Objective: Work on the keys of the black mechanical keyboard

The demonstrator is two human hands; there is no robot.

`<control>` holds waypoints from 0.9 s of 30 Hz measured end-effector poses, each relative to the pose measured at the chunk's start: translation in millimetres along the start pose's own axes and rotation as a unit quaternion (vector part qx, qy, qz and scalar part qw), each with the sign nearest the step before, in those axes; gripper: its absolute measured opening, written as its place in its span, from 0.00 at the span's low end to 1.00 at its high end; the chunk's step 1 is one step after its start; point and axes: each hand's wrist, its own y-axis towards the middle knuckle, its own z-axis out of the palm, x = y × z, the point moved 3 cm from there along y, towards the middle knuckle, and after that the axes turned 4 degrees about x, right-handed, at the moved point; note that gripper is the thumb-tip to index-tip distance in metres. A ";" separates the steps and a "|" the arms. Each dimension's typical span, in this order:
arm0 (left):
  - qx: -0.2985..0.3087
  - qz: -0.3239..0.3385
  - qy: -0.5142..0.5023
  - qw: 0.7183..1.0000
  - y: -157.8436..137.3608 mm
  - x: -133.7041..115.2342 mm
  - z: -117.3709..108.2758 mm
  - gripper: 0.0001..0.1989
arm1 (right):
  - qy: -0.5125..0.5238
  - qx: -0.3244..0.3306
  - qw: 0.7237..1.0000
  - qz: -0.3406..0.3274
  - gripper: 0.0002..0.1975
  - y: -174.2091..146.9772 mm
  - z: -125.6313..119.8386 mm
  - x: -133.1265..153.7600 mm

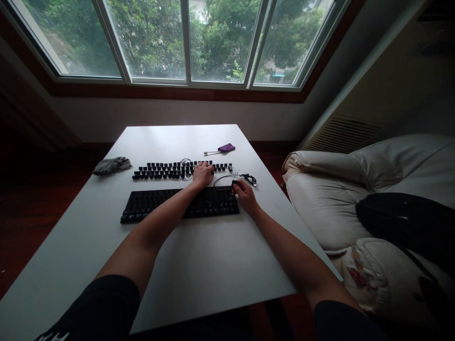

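A black keyboard (156, 203) lies across the white table, with many of its keys bare of caps along the upper part. Beyond it, loose black keycaps (159, 171) stand in rows. My left hand (203, 174) reaches over the keyboard to these rows, fingers bent and closed, with a black keycap (212, 172) at their right side; the fingertips are partly hidden. Near the keyboard's upper right corner, my right hand (244, 193) pinches a keycap puller (235, 178) with its thin wire prongs pointing up.
A coiled black cable (249, 179) lies right of the keycaps. Farther back is a purple pouch (226, 148) with a thin white stick (212, 152) beside it. A grey cloth (112, 166) sits at the table's left edge. A cream sofa (320, 199) with a black bag (401, 218) stands to the right.
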 end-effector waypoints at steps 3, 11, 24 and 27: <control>0.000 0.003 -0.001 1.000 -0.3 -0.5 -0.1 0.11 | 0.007 0.003 1.000 0.003 0.15 0.8 -0.2 -3.3; -0.001 -0.002 0.005 1.000 -2.6 -0.7 -1.5 0.10 | -0.008 0.044 0.999 0.006 0.14 -0.8 1.6 -5.3; -0.001 -0.011 -0.002 1.000 -6.0 -2.1 -3.7 0.10 | -0.094 0.180 0.977 -0.057 0.05 0.3 -15.6 20.3; 0.001 -0.021 -0.003 1.000 -6.8 -1.0 -4.5 0.09 | -0.126 0.187 0.970 -0.088 0.06 -3.9 -10.8 34.1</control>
